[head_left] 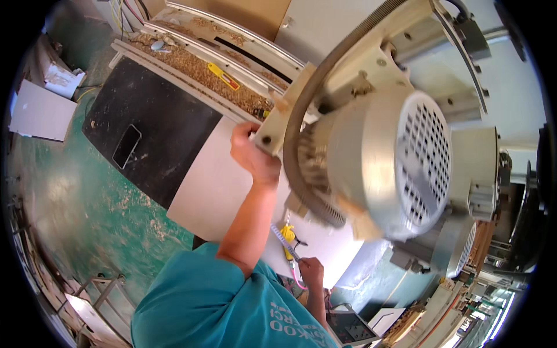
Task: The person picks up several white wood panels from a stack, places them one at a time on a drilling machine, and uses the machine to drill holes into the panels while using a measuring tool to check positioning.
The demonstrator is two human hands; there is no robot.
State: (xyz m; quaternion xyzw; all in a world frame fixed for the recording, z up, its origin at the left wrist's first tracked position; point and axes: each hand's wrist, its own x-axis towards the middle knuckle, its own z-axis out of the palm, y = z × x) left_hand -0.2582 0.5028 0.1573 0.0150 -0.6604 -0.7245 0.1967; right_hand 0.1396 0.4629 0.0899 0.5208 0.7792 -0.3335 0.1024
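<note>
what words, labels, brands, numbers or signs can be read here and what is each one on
Teal short-sleeved cloth shirt: white capital lettering, upside down and partly cut by folds; not copied out here.
Narrow bluish-white strip at the right hand: fine markings, too small to read.
Yellow-and-red utility knife: any print is too small to read.

A scuffed green floor (129, 204) is spreading across the left, a white panel (43, 111) is resting there, and bright light (502, 316) is glowing at lower right.
</note>
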